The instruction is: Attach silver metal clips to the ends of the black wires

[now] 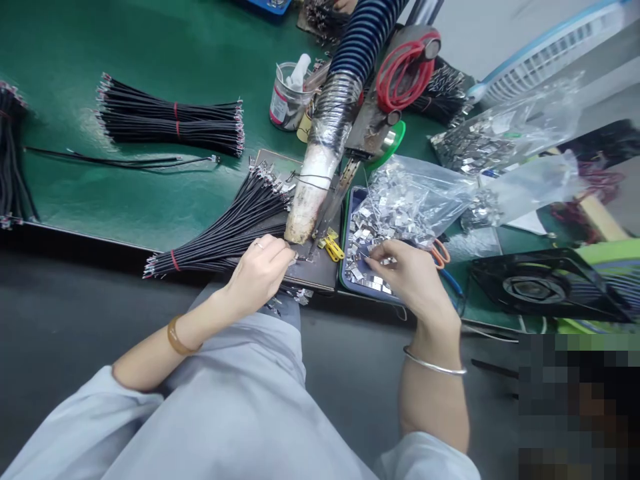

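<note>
My left hand (pixel 263 273) is closed in a pinch at the front edge of the bench, beside a fanned bundle of black cables (pixel 220 230). What its fingertips hold is too small to make out. My right hand (pixel 410 273) reaches over a blue tray (pixel 344 267) of small metal connector shells (pixel 367 230), thumb and forefinger pinched together above them. Something thin shows at those fingertips, its kind unclear. Between the hands, the stained white nozzle of an extraction hose (pixel 310 200) points down near a soldering-iron-like tool (pixel 333 203) and a yellow clip (pixel 333 247).
Tied black cable bundles (pixel 170 120) and loose cables (pixel 135 160) lie on the green bench (pixel 125 207). Behind the nozzle stands a plastic cup (pixel 287 100). Bags of metal shells (pixel 410 193), orange-handled scissors (pixel 441 253) and a black fan (pixel 540 287) occupy the right side.
</note>
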Demonstrator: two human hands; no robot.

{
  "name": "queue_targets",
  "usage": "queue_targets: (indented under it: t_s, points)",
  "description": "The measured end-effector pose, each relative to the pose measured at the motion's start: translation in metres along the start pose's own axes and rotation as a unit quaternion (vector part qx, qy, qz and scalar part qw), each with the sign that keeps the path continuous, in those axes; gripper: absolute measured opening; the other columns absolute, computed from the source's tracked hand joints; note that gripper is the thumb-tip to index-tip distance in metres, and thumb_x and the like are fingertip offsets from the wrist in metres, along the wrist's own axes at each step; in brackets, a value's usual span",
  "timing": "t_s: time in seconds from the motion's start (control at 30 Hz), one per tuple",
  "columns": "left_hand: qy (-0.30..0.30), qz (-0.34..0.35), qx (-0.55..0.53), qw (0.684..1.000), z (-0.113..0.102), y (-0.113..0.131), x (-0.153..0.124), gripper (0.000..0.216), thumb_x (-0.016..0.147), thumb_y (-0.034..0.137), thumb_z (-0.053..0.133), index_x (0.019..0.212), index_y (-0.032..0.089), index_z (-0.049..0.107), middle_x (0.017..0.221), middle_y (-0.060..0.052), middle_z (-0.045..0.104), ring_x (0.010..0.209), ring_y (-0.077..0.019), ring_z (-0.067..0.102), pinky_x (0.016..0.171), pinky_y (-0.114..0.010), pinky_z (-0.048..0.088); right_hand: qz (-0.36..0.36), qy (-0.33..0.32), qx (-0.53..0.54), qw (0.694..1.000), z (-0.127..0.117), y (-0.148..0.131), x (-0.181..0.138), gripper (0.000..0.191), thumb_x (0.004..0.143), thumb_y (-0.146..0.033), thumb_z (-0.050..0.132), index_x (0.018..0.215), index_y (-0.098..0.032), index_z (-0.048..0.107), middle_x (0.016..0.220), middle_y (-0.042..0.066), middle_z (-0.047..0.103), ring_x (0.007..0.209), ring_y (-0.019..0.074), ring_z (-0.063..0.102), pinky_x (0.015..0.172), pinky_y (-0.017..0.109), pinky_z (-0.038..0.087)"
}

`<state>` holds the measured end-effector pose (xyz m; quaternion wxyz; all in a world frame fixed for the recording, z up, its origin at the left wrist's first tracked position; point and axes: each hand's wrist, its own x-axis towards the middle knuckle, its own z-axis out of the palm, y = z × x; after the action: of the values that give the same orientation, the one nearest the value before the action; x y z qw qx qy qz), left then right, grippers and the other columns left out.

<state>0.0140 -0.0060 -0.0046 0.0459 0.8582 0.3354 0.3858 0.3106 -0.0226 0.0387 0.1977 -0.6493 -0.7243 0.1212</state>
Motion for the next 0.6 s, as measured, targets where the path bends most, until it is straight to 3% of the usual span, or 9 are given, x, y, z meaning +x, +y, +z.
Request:
queue_targets:
  t_s: [0.07,0.17,0.27,0.33,0.47,0.6]
  points:
    - [0.038,0.009,-0.038,0.998,-0.004,0.002,-0.003,0.025,0.104,0.013,0.047,0.089,0.017,0.067,0.087,-0.008,0.073,0.083,-0.0206,0.062,0.079,-0.034,0.051,-0.002,0.023,-0.037,0.999,0.000,-0.004,-0.006,0.021,0.085,-0.030,0.064,0.068,-0.025,0.053,0.067,0.000,0.064,0.062,0.0179,0.060,0.058,0.029,0.043]
    - [0.055,0.023,-0.093,0.994,-0.009,0.005,-0.002,0.018,0.101,0.014,0.055,0.088,0.016,0.066,0.076,-0.004,0.070,0.072,-0.0174,0.060,0.073,-0.030,0.051,-0.008,0.130,-0.072,0.989,0.007,-0.020,-0.019,0.021,0.090,-0.030,0.062,0.073,-0.025,0.052,0.071,0.000,0.064,0.065,0.0177,0.061,0.059,0.029,0.045]
    - [0.035,0.025,-0.147,0.988,-0.010,0.009,0.001,0.018,0.100,0.013,0.056,0.086,0.016,0.067,0.070,-0.002,0.068,0.063,-0.0137,0.056,0.064,-0.025,0.048,-0.018,0.273,0.003,0.962,0.018,-0.047,-0.032,0.016,0.093,-0.026,0.065,0.079,-0.024,0.058,0.077,0.000,0.068,0.067,0.0153,0.066,0.059,0.026,0.053]
    - [0.010,-0.005,-0.174,0.985,-0.010,0.011,0.003,0.021,0.099,0.012,0.054,0.084,0.015,0.069,0.067,-0.001,0.067,0.058,-0.0113,0.054,0.058,-0.022,0.044,-0.006,0.326,0.060,0.943,0.027,-0.068,-0.040,0.017,0.092,-0.025,0.071,0.079,-0.023,0.060,0.083,0.001,0.072,0.067,0.0144,0.069,0.054,0.024,0.053]
    - [-0.033,-0.105,-0.222,0.969,-0.012,0.017,0.009,0.023,0.096,0.012,0.055,0.077,0.014,0.069,0.061,0.001,0.064,0.050,-0.0088,0.047,0.050,-0.021,0.036,0.013,0.300,0.204,0.932,0.048,-0.097,-0.049,0.017,0.092,-0.020,0.071,0.079,-0.022,0.061,0.080,-0.001,0.072,0.060,0.0127,0.070,0.054,0.024,0.057]
    - [-0.051,-0.206,-0.313,0.926,-0.017,0.022,0.014,0.020,0.093,0.014,0.057,0.075,0.013,0.068,0.061,0.002,0.062,0.051,-0.0076,0.047,0.046,-0.018,0.033,0.005,0.281,0.259,0.924,0.070,-0.107,-0.049,0.011,0.095,-0.023,0.069,0.084,-0.021,0.067,0.091,0.004,0.077,0.082,0.0186,0.078,0.072,0.033,0.065]
